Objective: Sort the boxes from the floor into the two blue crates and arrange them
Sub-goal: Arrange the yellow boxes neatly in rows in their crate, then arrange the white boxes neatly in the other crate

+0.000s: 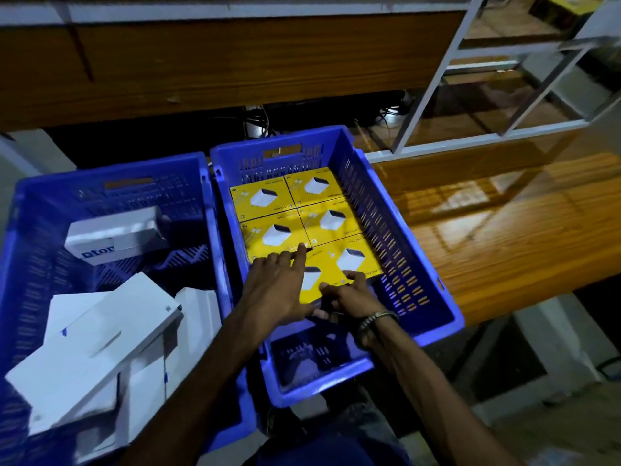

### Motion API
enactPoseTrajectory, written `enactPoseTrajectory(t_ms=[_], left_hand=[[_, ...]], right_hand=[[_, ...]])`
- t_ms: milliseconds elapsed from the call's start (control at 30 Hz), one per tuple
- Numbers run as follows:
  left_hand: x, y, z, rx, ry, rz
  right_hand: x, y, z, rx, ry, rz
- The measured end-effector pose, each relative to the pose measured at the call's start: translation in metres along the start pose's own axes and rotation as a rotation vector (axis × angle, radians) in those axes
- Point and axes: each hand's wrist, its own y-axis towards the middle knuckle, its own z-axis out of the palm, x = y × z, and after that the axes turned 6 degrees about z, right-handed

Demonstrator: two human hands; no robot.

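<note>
Yellow boxes [295, 216] fill right crate [386, 210].

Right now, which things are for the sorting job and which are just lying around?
For the job:
right crate
left crate
yellow boxes
white boxes
left hand and right hand, both on the nearest yellow box

Just lying around:
wooden bench
white metal rack
cables

Flat yellow cardboard boxes [292, 210] tile the far floor of the right blue slatted plastic crate [386, 216]; its near floor lies bare.
</note>
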Motion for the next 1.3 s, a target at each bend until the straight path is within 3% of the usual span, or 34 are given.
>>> enactPoseTrajectory(t_ms=[300, 467, 733, 867, 1033, 1200, 1300], left_hand=[[0.015, 0.016, -0.003, 0.19, 0.136, 0.024], [0.016, 0.031, -0.006, 0.335, 0.105, -0.03], [0.006, 0.039, 0.006, 0.23, 0.192, -0.053], [0.003, 0.045, 0.006, 0.275, 0.221, -0.052], [-0.002, 0.056, 0.009, 0.332, 0.276, -0.085], [-0.001, 0.056, 0.019, 0.282, 0.301, -0.106], [0.002, 0.057, 0.022, 0.319, 0.248, -0.16]], right_hand=[[0.012, 0.023, -0.008, 0.194, 0.131, 0.286], [0.006, 0.039, -0.004, 0.204, -0.012, 0.293], [-0.006, 0.067, 0.0, 0.041, -0.599, -0.071], [-0.003, 0.076, -0.009, -0.053, -0.986, -0.219], [0.023, 0.084, -0.022, -0.052, -1.22, -0.282], [0.037, 0.079, -0.056, -0.164, -1.186, -0.562], [0.042, 0.077, -0.069, -0.135, -1.35, -0.705]])
